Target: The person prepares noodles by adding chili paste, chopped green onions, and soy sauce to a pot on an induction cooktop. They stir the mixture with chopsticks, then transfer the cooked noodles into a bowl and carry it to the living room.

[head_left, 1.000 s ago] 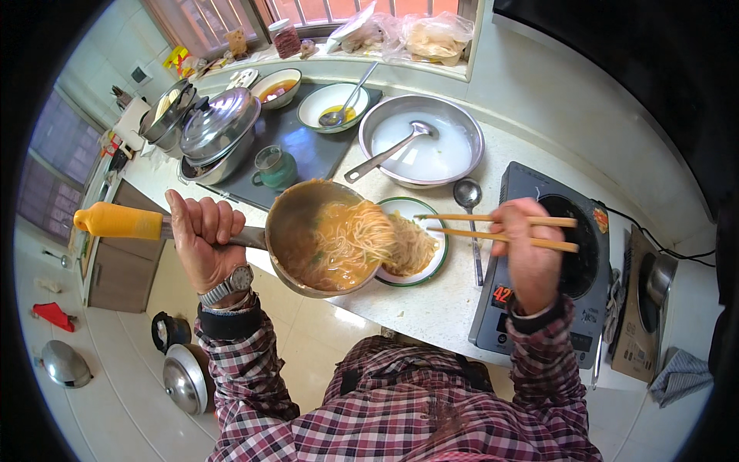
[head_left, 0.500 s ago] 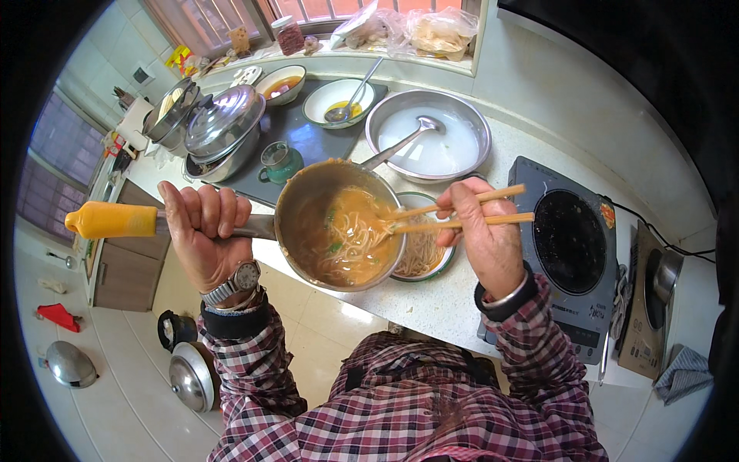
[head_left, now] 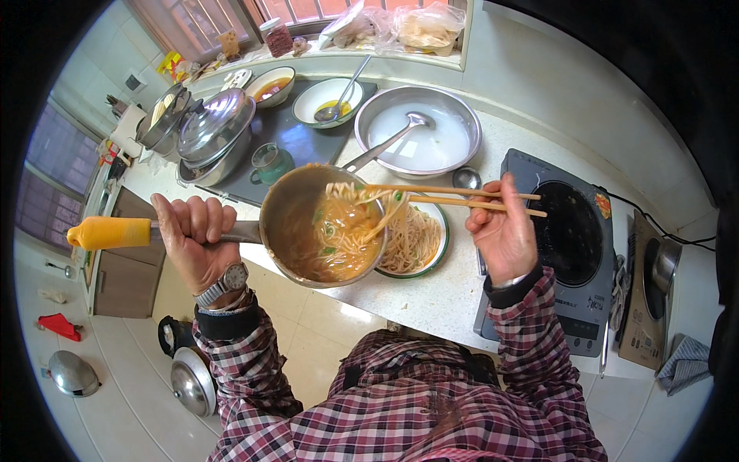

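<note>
My left hand (head_left: 196, 242), with a wristwatch, is closed round the handle of a metal saucepan (head_left: 286, 208); the handle's yellow end sticks out past the hand. Orange-brown broth with noodles and green bits fills the tilted pan. In my right hand (head_left: 504, 231) is a pair of wooden chopsticks (head_left: 454, 192), held level over the pan. Noodles (head_left: 346, 192) hang from their tips, the lower strands reaching into the broth. Just right of the pan, partly behind it, stands a white dish (head_left: 444, 231) with a green rim, heaped with noodles (head_left: 412, 242).
Behind the pan sits a metal basin (head_left: 476, 146) of cloudy liquid with a ladle (head_left: 392, 142) across its rim. An induction cooker (head_left: 523, 308) is on the right. Left stand a glass mug (head_left: 271, 163), a lidded pot (head_left: 215, 127) and a bowl (head_left: 308, 94) holding a spoon.
My right hand has raised the chopsticks from the broth with noodles on them. The saucepan has moved slightly left, showing more of the dish of noodles.
</note>
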`<act>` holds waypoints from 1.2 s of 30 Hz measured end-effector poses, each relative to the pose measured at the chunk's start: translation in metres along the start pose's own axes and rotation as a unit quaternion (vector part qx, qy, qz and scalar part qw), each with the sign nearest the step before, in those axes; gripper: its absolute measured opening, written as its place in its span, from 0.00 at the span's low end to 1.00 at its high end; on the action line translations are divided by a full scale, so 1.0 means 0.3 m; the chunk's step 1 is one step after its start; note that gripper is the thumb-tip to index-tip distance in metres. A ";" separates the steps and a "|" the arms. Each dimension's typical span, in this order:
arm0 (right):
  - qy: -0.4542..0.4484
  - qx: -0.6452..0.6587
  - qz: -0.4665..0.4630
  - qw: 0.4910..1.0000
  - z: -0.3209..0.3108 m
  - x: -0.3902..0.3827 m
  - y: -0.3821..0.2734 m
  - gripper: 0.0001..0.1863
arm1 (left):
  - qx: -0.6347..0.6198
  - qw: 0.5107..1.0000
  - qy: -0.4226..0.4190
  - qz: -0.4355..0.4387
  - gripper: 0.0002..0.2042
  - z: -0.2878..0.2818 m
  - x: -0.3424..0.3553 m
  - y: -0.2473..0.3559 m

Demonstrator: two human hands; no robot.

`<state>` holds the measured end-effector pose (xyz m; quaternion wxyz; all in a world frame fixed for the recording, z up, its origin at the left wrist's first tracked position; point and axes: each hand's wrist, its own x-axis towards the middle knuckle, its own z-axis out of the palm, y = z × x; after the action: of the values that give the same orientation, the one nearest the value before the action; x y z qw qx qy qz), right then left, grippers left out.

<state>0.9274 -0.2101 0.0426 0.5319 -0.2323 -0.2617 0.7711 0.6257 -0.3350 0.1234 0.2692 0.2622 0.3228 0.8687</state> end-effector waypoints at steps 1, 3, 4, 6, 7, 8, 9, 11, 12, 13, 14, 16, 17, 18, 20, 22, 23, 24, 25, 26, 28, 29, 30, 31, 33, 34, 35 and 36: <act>-0.004 -0.004 -0.018 1.000 -0.001 -0.003 -0.016 0.15 | -0.001 1.000 0.001 0.000 0.26 -0.007 0.000 0.002; -0.008 -0.012 -0.034 0.999 -0.009 0.001 -0.047 0.18 | -0.002 1.000 0.007 0.005 0.26 -0.022 0.003 0.009; 0.016 -0.018 -0.046 0.999 -0.020 0.004 -0.060 0.18 | -0.003 1.000 0.003 0.002 0.26 -0.029 0.003 0.011; 0.016 -0.062 -0.081 0.995 -0.042 0.008 -0.070 0.19 | 0.004 1.000 0.008 0.007 0.26 -0.042 0.004 0.011; 0.018 -0.097 -0.101 0.990 -0.052 0.009 -0.070 0.19 | 0.004 1.000 0.008 0.005 0.26 -0.049 0.005 0.013; 0.019 -0.133 -0.116 0.984 -0.064 0.011 -0.066 0.19 | 0.006 1.000 0.013 0.009 0.26 -0.054 0.004 0.013; 0.015 -0.200 -0.129 0.971 -0.070 0.013 -0.057 0.18 | 0.010 1.000 0.021 0.012 0.26 -0.058 0.004 0.014; 0.007 -0.335 -0.149 0.930 -0.071 0.017 -0.031 0.18 | 0.009 1.000 0.026 0.015 0.26 -0.063 0.003 0.017; -0.009 -0.380 -0.115 0.918 -0.063 0.020 -0.017 0.16 | 0.005 1.000 0.023 0.014 0.26 -0.063 0.003 0.020; -0.059 -0.444 -0.084 0.890 -0.050 0.021 -0.003 0.15 | 0.001 1.000 0.020 0.013 0.26 -0.063 0.005 0.023; -0.103 -0.507 -0.065 0.854 -0.031 0.022 0.009 0.14 | -0.002 1.000 0.013 0.010 0.26 -0.062 0.006 0.025; -0.245 -0.542 -0.178 0.784 0.013 0.018 0.010 0.12 | -0.009 1.000 0.015 0.007 0.26 -0.055 0.007 0.029; -0.312 -0.553 -0.232 0.737 0.039 0.013 0.002 0.12 | -0.009 1.000 -0.009 0.004 0.26 -0.050 0.008 0.030; -0.279 -0.554 -0.215 0.755 0.059 0.000 -0.022 0.12 | -0.012 1.000 -0.017 0.003 0.26 -0.043 0.007 0.027; -0.216 -0.552 -0.176 0.786 0.088 -0.040 -0.091 0.11 | -0.003 1.000 -0.028 0.005 0.26 -0.025 0.002 0.019; -0.112 -0.487 -0.195 0.844 0.104 -0.083 -0.144 0.12 | 0.021 0.999 -0.035 0.013 0.26 -0.001 -0.003 0.011; -0.104 -0.444 -0.241 0.857 0.108 -0.100 -0.152 0.12 | 0.034 0.998 -0.042 0.011 0.25 0.014 -0.005 0.007; -0.090 -0.395 -0.292 0.866 0.109 -0.114 -0.150 0.12 | 0.025 0.998 -0.056 -0.002 0.25 0.030 -0.006 0.004; -0.128 -0.389 -0.289 0.865 0.106 -0.128 -0.131 0.11 | 0.046 0.997 -0.058 -0.001 0.25 0.047 -0.009 0.001; -0.160 -0.384 -0.287 0.863 0.103 -0.135 -0.098 0.09 | 0.066 0.996 -0.066 0.003 0.25 0.063 -0.012 -0.002; -0.239 -0.490 -0.366 0.755 0.088 -0.142 -0.004 0.05 | 0.088 0.993 -0.079 0.001 0.26 0.096 -0.017 -0.007; -0.259 -0.482 -0.397 0.737 0.079 -0.138 0.051 0.06 | 0.099 0.991 -0.089 0.002 0.26 0.112 -0.019 -0.010; -0.271 -0.493 -0.373 0.738 0.062 -0.161 0.087 0.08 | 0.103 0.990 -0.091 0.002 0.26 0.125 -0.023 -0.010; -0.256 -0.504 -0.392 0.726 0.044 -0.173 0.115 0.10 | 0.108 0.990 -0.094 0.002 0.26 0.137 -0.026 -0.010; -0.241 -0.524 -0.398 0.713 0.012 -0.198 0.161 0.12 | 0.114 0.988 -0.104 -0.003 0.26 0.157 -0.033 -0.012; -0.235 -0.528 -0.398 0.712 0.002 -0.207 0.180 0.13 | 0.116 0.987 -0.113 -0.009 0.26 0.167 -0.033 -0.011; -0.228 -0.527 -0.398 0.715 -0.007 -0.217 0.191 0.14 | 0.120 0.988 -0.099 -0.014 0.26 0.176 -0.033 -0.011; -0.229 -0.537 -0.406 0.703 -0.016 -0.227 0.199 0.15 | 0.122 0.985 -0.118 -0.018 0.26 0.184 -0.035 -0.016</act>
<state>0.9109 -0.2912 0.0054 0.5021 -0.1661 -0.8145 0.2384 0.6694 -0.3154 0.1531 0.2870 0.3879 0.3972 0.7807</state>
